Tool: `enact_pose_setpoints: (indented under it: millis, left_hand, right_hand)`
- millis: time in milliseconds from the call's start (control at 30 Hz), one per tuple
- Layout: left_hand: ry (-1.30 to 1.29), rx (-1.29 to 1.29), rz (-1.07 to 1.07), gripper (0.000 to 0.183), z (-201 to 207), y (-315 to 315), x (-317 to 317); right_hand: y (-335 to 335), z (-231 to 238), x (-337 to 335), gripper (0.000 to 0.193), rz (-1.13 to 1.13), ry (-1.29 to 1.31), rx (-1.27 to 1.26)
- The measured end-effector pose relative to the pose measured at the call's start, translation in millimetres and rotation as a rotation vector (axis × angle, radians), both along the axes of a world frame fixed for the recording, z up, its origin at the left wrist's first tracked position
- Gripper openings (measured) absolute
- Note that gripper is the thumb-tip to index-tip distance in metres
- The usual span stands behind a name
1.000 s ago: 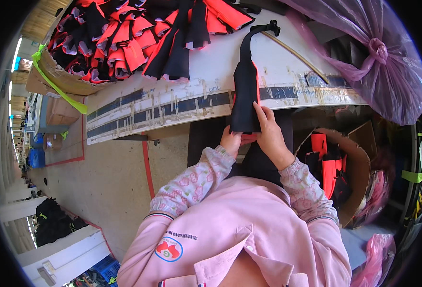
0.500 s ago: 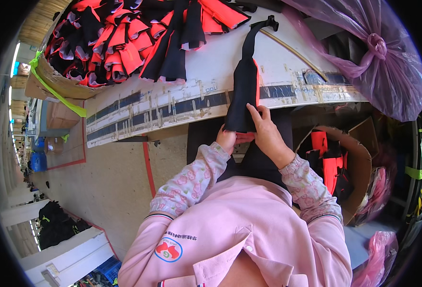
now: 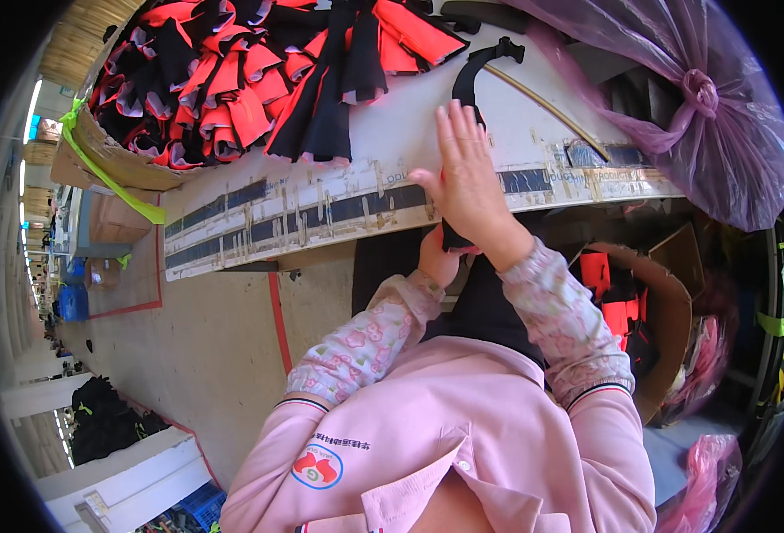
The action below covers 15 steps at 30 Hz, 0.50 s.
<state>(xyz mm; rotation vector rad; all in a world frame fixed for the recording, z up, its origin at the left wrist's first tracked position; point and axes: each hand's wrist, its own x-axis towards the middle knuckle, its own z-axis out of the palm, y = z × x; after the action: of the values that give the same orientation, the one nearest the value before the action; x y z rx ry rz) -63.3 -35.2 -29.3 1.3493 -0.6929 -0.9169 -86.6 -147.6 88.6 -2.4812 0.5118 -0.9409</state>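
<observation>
A black and orange fabric strap piece (image 3: pixel 465 84) with a black buckle at its far end lies across the table edge in front of me. My right hand (image 3: pixel 474 182) rests flat over the middle of it, fingers stretched toward the buckle and thumb out to the left, hiding most of the piece. Below the table edge, my left hand (image 3: pixel 436 259) grips the near end of the same piece, its fingertips partly hidden behind my right wrist.
Many orange and black fabric pieces (image 3: pixel 232 89) are heaped at the far left. A thin rod (image 3: pixel 547 111) lies right of the strap, before a purple plastic bag (image 3: pixel 676 115). A cardboard box (image 3: pixel 672 355) holding orange and black pieces stands below the table at right.
My right hand has moved up from the near end of the strap piece and flattened over its middle. The left hand stays at the near end.
</observation>
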Motion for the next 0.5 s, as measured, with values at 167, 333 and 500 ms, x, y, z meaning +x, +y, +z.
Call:
enact_pose_setpoints:
  millis: [167, 333, 500]
  left_hand:
    - [0.439, 0.082, 0.139, 0.028, -9, -5, -5]
    - [0.430, 0.122, 0.080, 0.029, -23, 2, 7]
    - [0.545, 0.286, 0.040, 0.030, 9, -2, 5]
  right_hand:
    - [-29, -93, -10, 0.072, -0.014, 0.319, -0.117]
    - [-25, -94, -3, 0.070, -0.017, 0.332, -0.173]
    - [-25, -91, -2, 0.069, -0.038, 0.369, -0.191]
